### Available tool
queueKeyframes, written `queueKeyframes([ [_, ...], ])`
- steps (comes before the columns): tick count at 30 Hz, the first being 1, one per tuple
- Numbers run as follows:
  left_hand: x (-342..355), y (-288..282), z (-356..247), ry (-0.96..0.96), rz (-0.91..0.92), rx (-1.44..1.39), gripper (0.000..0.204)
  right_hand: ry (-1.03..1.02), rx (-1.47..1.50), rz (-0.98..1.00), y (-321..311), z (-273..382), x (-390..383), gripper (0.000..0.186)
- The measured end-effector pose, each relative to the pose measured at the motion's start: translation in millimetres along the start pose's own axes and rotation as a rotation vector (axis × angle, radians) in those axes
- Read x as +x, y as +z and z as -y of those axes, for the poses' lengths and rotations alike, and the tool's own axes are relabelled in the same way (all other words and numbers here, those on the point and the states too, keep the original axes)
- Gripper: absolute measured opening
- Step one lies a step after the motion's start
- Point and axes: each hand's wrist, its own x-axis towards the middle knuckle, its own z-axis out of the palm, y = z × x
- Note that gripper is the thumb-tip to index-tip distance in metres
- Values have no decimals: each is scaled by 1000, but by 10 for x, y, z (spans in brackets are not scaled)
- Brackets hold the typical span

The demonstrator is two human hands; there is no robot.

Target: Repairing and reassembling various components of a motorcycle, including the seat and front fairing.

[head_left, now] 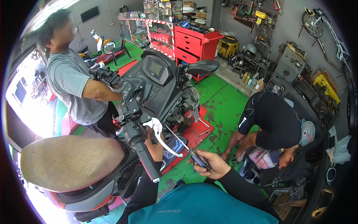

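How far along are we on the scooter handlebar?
Done: the scooter's front looks stripped, inner parts exposed below the dash. In hand: the left hand reaches up behind the brake lever by the grip; the right hand holds a screwdriver pointed at it. Left: the lever is still mounted, and tools lie on the red mat.

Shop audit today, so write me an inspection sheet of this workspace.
Surface: green floor with worn paint, red mat under the scooter.
Job's things: scooter handlebar with silver brake lever; screwdriver.
Clutter: small tools on the red mat.
Hands: left hand behind the grip by the lever; right hand, fingers closed on the screwdriver handle.
Cables: nothing seen clearly.
Surroundings: red tool cabinet; one person standing at the scooter, another bent over the floor.
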Motion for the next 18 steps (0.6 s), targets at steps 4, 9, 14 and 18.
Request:
queueKeyframes([
  [4,74,-69,102,-211,276,261,45,27,-153,-92,88,-21,35,29],
  [9,203,3,265,109,272,186,59,-31,-397,-212,211,-16,37,35],
  [14,209,67,294,164,239,164,63,-326,-1165,-411,234,-71,69,40],
  [18,193,-33,95,82,233,108,55,-712,-1977,-597,408,-154,18,41],
])
